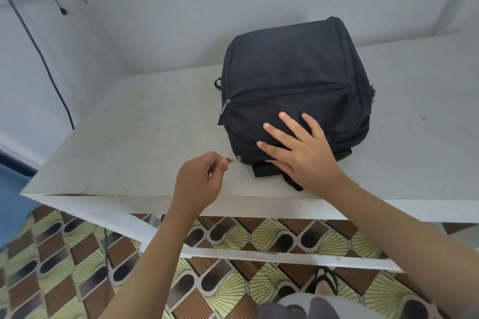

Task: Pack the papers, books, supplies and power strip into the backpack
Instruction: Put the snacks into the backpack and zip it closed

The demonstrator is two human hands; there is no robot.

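The white bench [145, 137] fills the middle of the frame. Its front edge runs from the lower left toward the right side, and its left corner juts out at middle left. Wide bare stretches of benchtop lie left and right of the bag. Behind it a pale wall closes off the back. A dark cable [39, 46] hangs down the wall in the upper left and drops behind the bench's left edge. Below the front edge is a tiled floor [77, 254] patterned in brown, black and yellow, crossed by a white lower rail [259, 256].

The black backpack [293, 70] lies flat right of centre, well in from the front edge. Its seams look closed, and a strap [269, 171] pokes out beneath its near end.

The right hand [303, 153] lies on the near part of the backpack, its fingers [274, 132] straight and spread apart. The left hand [199, 179] sits just left of the bag's near corner, fingers [220, 163] curled and pinched on a small metal zipper pull [234, 160]. A second pull [225, 106] hangs on the bag's left side.
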